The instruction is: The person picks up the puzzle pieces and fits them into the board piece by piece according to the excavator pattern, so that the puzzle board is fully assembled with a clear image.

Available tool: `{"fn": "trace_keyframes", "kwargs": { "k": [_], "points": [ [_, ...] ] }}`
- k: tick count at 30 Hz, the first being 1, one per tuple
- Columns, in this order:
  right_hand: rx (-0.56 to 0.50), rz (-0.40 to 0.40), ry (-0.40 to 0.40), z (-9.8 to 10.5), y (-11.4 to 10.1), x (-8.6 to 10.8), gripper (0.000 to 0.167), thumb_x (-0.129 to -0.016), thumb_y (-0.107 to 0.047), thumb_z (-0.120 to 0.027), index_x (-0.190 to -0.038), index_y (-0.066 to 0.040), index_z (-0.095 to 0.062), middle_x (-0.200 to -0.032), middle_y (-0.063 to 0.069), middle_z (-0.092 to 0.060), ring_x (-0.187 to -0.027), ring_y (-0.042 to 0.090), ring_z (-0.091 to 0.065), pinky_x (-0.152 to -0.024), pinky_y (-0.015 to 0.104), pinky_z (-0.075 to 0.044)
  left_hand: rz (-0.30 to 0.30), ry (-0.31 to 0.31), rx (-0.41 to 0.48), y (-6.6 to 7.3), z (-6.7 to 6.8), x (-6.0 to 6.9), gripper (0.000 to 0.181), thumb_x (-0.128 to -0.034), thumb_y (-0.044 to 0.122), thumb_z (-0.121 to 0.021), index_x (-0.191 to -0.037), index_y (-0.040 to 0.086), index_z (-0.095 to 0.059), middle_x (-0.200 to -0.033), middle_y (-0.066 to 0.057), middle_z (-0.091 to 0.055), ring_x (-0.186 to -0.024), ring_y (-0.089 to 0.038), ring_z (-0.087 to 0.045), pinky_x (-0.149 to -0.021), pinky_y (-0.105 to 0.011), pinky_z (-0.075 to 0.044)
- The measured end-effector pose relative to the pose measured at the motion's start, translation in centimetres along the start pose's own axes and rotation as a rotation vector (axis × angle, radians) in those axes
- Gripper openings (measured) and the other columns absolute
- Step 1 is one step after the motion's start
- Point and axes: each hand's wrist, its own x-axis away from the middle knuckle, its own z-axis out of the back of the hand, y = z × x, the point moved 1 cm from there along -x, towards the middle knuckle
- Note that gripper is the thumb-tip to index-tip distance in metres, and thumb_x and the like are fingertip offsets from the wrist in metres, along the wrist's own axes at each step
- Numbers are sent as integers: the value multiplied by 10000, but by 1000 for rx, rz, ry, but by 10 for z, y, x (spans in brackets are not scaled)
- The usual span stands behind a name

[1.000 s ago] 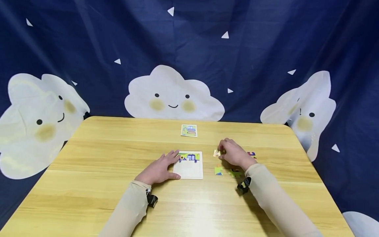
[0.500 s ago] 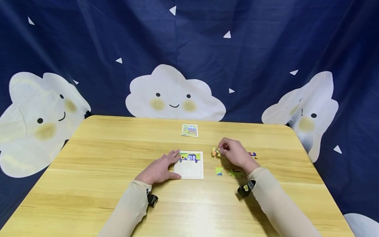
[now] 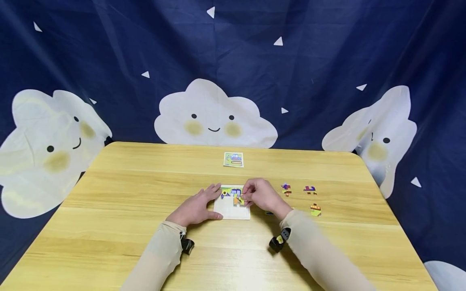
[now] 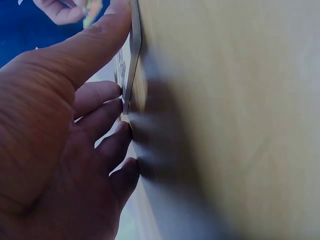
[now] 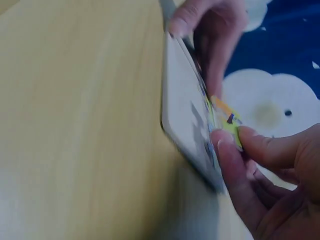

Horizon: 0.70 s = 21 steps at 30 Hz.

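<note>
A white puzzle tray (image 3: 231,213) lies on the table, with joined pieces (image 3: 226,192) along its far side and bare white nearer the person. At its left edge rests the left hand (image 3: 194,207), fingers spread and thumb at the near corner. Over the tray's right part, the right hand (image 3: 265,197) pinches a yellow-green and orange puzzle piece (image 3: 238,200) between thumb and fingertips. In the right wrist view this jigsaw piece (image 5: 231,125) is tilted close above the tray (image 5: 185,95). Whether it touches the other pieces cannot be told.
Loose puzzle pieces lie right of the tray: a purple-red one (image 3: 286,188), a red-blue one (image 3: 310,189) and an orange-green one (image 3: 315,209). Another piece (image 3: 269,213) is mostly hidden under the right arm. A small picture card (image 3: 233,160) with a digger lies behind the tray.
The right hand has lifted the puzzle piece from the right of the tray, turned its printed side up and carried it left over the tray. The left hand stays in place.
</note>
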Motion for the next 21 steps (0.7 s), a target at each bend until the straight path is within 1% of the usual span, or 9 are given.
{"fn": "trace_keyframes", "kwargs": {
  "k": [5,8,11,15,21],
  "points": [
    [21,-49,-15,-19,-7,-9,113,-867,93,-679,-820,3,-630,-719,114,-610,-593,236,-667,-564,329,-588,-4,7,2,-1,0,-1,860,-825,380,-787,-1515,76,-375,-1598,-55,-243,-1459,-270,-182,-1170,-474,-168],
    [19,-67,-24,-27,-10,-13,109,-869,82,-685,-817,1,-635,-715,112,-615,-581,222,-670,-558,320,-585,-14,11,1,-1,-1,-2,860,-826,382,-784,-1515,71,-373,-1597,-54,-245,-1460,-264,-179,-1173,-469,-159],
    [24,-71,-26,-32,-10,-15,91,-880,86,-668,-831,13,-644,-714,105,-618,-584,209,-673,-559,306,-582,-26,13,9,-1,-2,-2,864,-822,372,-789,-1511,58,-372,-1595,-58,-249,-1460,-261,-178,-1174,-467,-150],
    [46,-70,-15,-36,-7,-17,86,-894,96,-640,-852,23,-655,-714,93,-616,-589,193,-671,-561,290,-579,-28,9,19,0,-2,-3,871,-823,365,-791,-1514,52,-363,-1596,-63,-242,-1460,-266,-173,-1172,-478,-149],
    [102,-42,-10,-41,-8,-19,88,-898,82,-633,-858,10,-665,-703,79,-627,-577,181,-664,-550,281,-569,-5,10,25,1,0,0,868,-821,355,-796,-1515,59,-368,-1595,-60,-247,-1459,-273,-177,-1167,-495,-164]
  ]
}}
